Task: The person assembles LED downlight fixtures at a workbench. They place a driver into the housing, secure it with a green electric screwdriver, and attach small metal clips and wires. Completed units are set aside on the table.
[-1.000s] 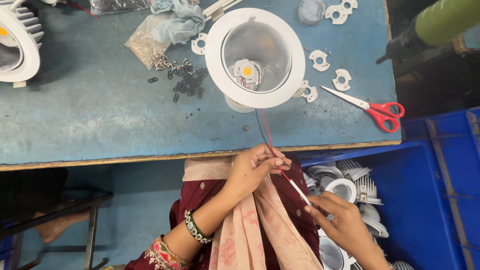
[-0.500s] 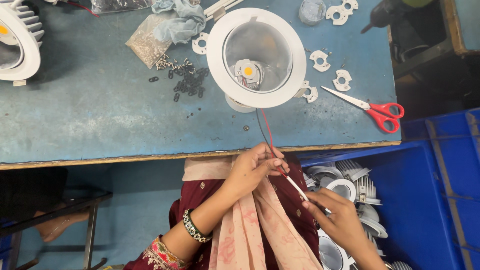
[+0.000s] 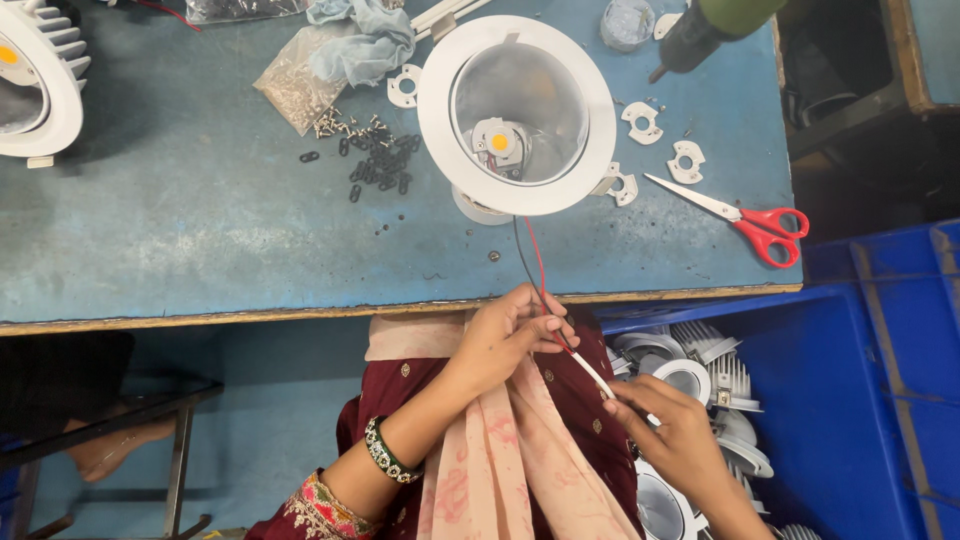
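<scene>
Below the round white downlight housing [image 3: 516, 115] on the blue table [image 3: 180, 240], the left hand [image 3: 505, 335] pinches the housing's red and black wires [image 3: 533, 262], while the right hand [image 3: 668, 432] grips the white sleeve [image 3: 592, 374] on their end; red-handled scissors [image 3: 740, 213] lie right of the housing

This was a small lighting assembly workshop. A worn blue tabletop [image 3: 180, 240] carried a white recessed lamp housing [image 3: 516, 115], loose screws [image 3: 350, 125], black washers [image 3: 380, 165], white plastic brackets [image 3: 686, 160] and red-handled scissors [image 3: 750, 215]. A blue crate [image 3: 850, 400] beside it held finned lamp parts [image 3: 700, 370].
</scene>
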